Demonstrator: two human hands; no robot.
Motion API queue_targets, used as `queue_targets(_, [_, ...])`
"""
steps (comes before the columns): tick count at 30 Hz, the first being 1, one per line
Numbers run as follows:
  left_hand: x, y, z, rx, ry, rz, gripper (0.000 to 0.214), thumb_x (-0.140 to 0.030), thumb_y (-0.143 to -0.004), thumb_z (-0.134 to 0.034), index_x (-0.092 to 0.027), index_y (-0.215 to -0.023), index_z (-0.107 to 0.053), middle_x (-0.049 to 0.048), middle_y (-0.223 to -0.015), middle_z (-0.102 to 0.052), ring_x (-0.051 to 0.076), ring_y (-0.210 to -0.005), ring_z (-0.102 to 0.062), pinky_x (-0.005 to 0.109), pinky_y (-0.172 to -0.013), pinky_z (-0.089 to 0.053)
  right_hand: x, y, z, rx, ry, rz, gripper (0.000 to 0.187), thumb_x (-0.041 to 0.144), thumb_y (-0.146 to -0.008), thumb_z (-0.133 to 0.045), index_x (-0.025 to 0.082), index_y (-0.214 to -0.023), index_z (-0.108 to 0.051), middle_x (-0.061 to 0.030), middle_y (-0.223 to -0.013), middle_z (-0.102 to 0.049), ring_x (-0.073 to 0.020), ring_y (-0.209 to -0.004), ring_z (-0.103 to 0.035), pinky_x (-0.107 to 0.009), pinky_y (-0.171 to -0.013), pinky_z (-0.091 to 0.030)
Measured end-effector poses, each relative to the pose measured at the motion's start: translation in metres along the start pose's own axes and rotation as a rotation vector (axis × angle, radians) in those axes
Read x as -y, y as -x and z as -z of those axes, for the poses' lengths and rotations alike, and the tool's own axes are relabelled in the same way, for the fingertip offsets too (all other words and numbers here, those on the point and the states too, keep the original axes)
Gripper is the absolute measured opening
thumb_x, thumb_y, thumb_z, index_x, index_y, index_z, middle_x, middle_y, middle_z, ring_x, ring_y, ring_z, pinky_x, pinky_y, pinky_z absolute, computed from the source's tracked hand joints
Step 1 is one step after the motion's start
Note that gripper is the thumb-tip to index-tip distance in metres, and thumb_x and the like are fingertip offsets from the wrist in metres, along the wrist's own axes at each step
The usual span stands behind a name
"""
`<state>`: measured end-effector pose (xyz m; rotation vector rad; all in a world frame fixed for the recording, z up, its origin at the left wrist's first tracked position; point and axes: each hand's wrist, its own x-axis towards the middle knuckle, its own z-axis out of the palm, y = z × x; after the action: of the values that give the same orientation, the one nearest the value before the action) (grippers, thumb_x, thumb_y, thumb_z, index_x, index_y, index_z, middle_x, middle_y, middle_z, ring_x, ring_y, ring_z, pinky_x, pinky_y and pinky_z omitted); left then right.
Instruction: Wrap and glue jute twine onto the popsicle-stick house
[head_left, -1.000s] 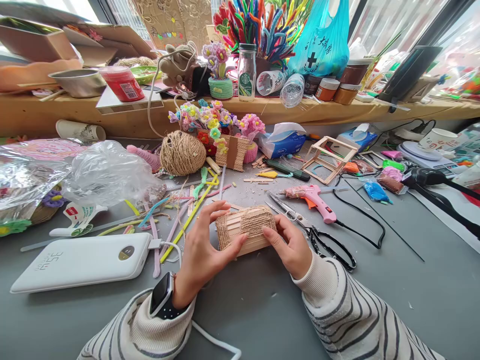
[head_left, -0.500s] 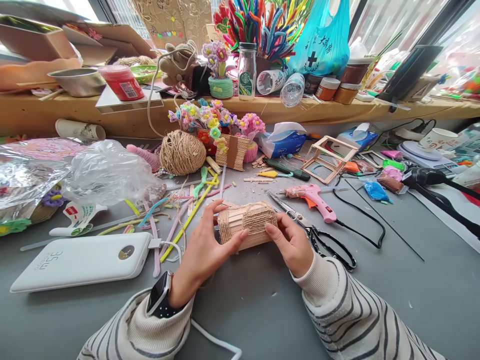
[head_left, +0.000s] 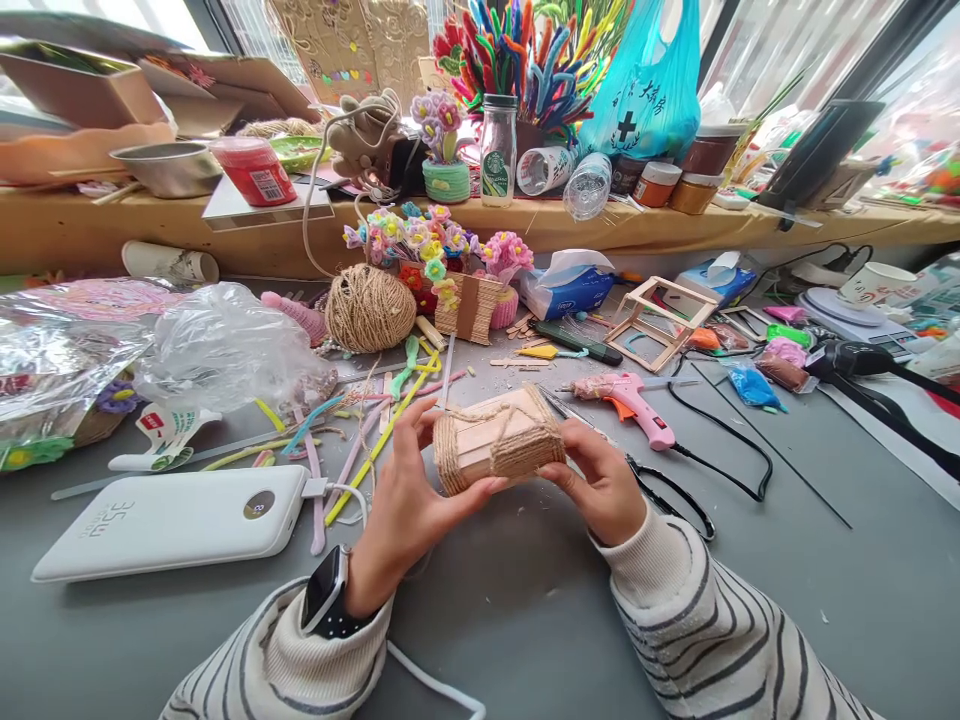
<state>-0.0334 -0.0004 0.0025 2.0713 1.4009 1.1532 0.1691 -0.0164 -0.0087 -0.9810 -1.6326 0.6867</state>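
A small box of wooden sticks, partly wound with jute twine, is held just above the grey table between both hands. My left hand grips its left end, thumb under the front edge. At the right end, my right hand closes on the twine-wrapped part. A strand of twine runs from the box up toward the twine ball. A smartwatch sits on my left wrist.
A white power bank with its cable lies at the left. Scissors and a pink glue gun lie right of the hands. Pipe cleaners, a plastic bag, a stick frame and a cluttered wooden shelf fill the back.
Both hands have lifted the box slightly and tilted it, so its top face with a crossing strand of twine shows. The camera shifted a little.
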Motion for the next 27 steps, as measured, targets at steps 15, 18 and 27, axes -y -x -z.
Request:
queue_targets(15, [0.0, 0.003, -0.001, -0.328, 0.055, -0.485, 0.098, -0.041, -0.046, -0.083, -0.022, -0.127, -0.031, 0.0114, -0.11, -0.056, 0.028, -0.098, -0.061, 0.046, -0.081, -0.053, 0.014, -0.008, 0.02, 0.032, 0.201, 0.445, 0.006, 0.016, -0.08, -0.06, 0.017, -0.085, -0.064, -0.008, -0.076, -0.068, -0.0171, -0.072, -0.064, -0.028, -0.064, -0.053])
queue_targets(18, [-0.004, 0.001, 0.001, -0.336, 0.07, -0.517, 0.093, -0.04, -0.047, -0.084, -0.019, -0.124, -0.036, 0.0111, -0.107, -0.057, 0.027, -0.099, -0.06, 0.047, -0.085, -0.051, 0.015, -0.008, 0.02, 0.023, 0.193, 0.453, 0.006, 0.015, -0.08, -0.06, 0.016, -0.085, -0.064, -0.0088, -0.075, -0.068, -0.0168, -0.069, -0.063, -0.028, -0.062, -0.053])
queue_targets(27, [-0.002, 0.003, 0.0, -0.292, -0.039, -0.431, 0.093, -0.044, -0.052, -0.08, -0.019, -0.128, -0.032, 0.0123, -0.111, -0.053, 0.027, -0.103, -0.058, 0.045, -0.086, -0.051, 0.016, -0.007, 0.018, 0.038, 0.237, 0.387, 0.005, 0.018, -0.079, -0.062, 0.017, -0.082, -0.066, -0.0072, -0.073, -0.069, -0.0167, -0.065, -0.062, -0.028, -0.06, -0.052])
